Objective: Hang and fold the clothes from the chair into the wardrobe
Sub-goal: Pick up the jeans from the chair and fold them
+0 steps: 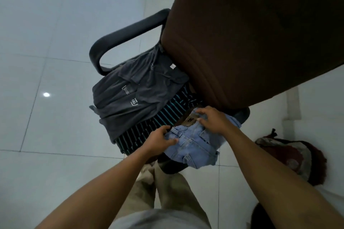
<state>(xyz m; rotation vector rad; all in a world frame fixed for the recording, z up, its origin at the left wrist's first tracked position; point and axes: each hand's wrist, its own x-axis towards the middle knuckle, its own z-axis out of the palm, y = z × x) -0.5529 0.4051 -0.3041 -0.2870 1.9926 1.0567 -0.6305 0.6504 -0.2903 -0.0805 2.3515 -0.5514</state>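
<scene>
The blue jeans (193, 147) lie at the near edge of the chair (242, 33), waistband (183, 129) going from the left hand (162, 141) to the right hand (214, 120); both pinch it.

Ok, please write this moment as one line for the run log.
jeans: on chair edge | left hand: grips jeans | right hand: grips waistband | also on chair: grey shirt over striped garment

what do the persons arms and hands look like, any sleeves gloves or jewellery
No gloves, rings or watch show on the left hand or the right hand. Both arms are bare as far as the frame's lower edge, with no sleeve in view. Below them show a pale grey top and khaki trousers.
</scene>
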